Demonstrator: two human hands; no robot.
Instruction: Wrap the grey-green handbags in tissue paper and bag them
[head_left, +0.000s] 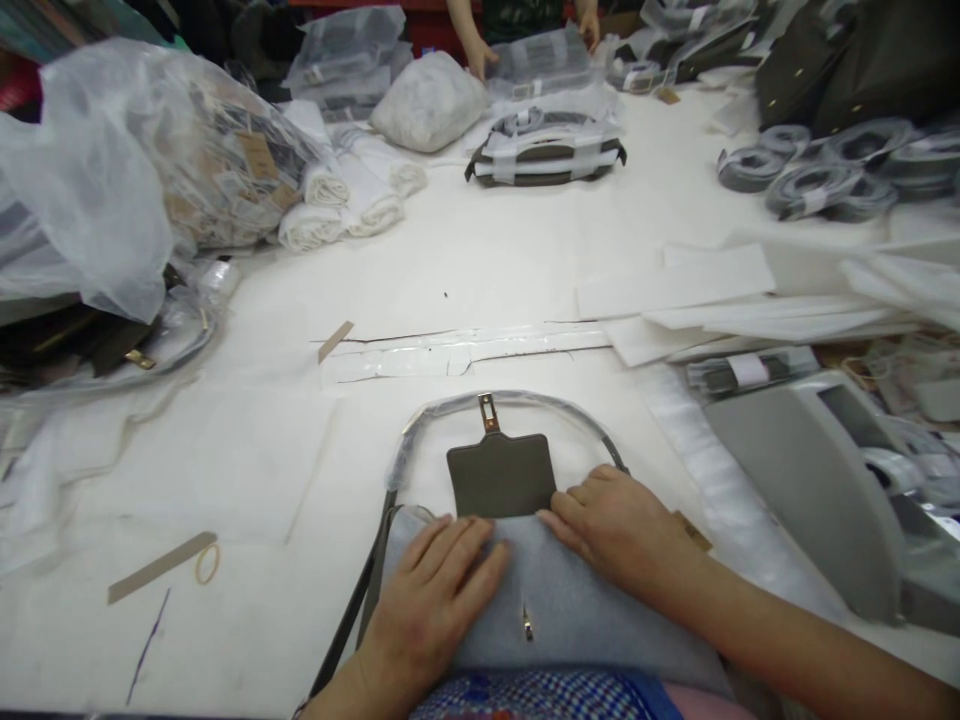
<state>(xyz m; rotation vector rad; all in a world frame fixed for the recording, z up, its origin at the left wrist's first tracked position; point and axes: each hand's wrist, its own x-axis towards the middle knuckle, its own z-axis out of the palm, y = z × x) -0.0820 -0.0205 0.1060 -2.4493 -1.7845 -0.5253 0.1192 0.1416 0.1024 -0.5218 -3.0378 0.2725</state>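
Here's the handbag (562, 590), right up at the bench's (517, 250) near edge, its olive flap (501, 478) laid out towards the far edge inside the arched handle (442, 408). The left hand (439, 595) lies flat, fingers extended on the grey-blue panel (600, 625); the right hand (622, 530) bends its fingers at the flap's corner, and whether they're pinching, I can't tell!
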